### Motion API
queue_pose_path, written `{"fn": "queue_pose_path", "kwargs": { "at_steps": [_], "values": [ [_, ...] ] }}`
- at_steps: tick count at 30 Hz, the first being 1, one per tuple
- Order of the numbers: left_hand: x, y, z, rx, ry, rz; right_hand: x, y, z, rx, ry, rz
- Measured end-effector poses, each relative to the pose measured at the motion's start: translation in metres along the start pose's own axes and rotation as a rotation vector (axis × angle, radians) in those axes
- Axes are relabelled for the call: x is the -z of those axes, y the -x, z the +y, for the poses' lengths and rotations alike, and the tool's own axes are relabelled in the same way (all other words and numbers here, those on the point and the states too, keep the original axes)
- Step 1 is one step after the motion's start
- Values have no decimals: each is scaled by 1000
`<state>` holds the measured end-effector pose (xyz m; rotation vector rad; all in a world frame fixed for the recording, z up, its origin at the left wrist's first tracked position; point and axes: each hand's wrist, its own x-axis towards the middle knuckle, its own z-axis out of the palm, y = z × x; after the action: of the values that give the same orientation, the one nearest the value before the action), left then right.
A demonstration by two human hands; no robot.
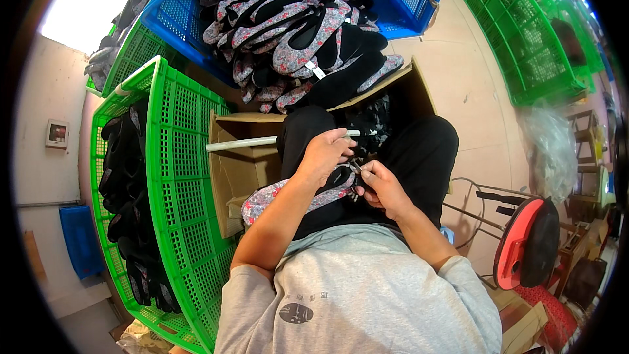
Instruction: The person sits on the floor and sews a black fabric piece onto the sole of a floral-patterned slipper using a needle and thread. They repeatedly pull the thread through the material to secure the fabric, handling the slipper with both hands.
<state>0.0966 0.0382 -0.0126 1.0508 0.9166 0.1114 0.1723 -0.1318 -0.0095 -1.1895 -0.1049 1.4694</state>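
A floral-patterned slip-on shoe [278, 192] lies across my lap. My left hand [324, 156] grips its upper edge near the heel. My right hand [380, 185] pinches a small metal tool, probably scissors or snips [354, 168], right at the shoe's edge, touching the left hand's fingers. A white rod [242, 143] runs across an open cardboard box [244, 170] just beyond my knees. I sit in dark trousers and a grey shirt.
A blue crate [406, 0] ahead holds several floral and black shoes [295, 33]. A green crate [177, 177] at my left holds black shoes. More green crates [524, 46] stand at the right. A red stool [524, 242] is at lower right.
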Motion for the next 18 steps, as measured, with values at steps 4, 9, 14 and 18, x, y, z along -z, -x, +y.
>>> {"fn": "queue_pose_path", "kwargs": {
  "at_steps": [4, 9, 14, 18],
  "values": [
    [9, 3, 1, -74, -140, -23, 5, -1, 7, 48, -47, -43],
    [19, 37, 10, -151, -270, -21, 8, -1, 13, 117, -91, -110],
    [22, 62, 1, -499, -564, 23, 9, -2, 14, 150, -88, -145],
    [14, 69, -5, -736, -838, 136, 12, 1, 8, 136, -20, -162]
  ]
}}
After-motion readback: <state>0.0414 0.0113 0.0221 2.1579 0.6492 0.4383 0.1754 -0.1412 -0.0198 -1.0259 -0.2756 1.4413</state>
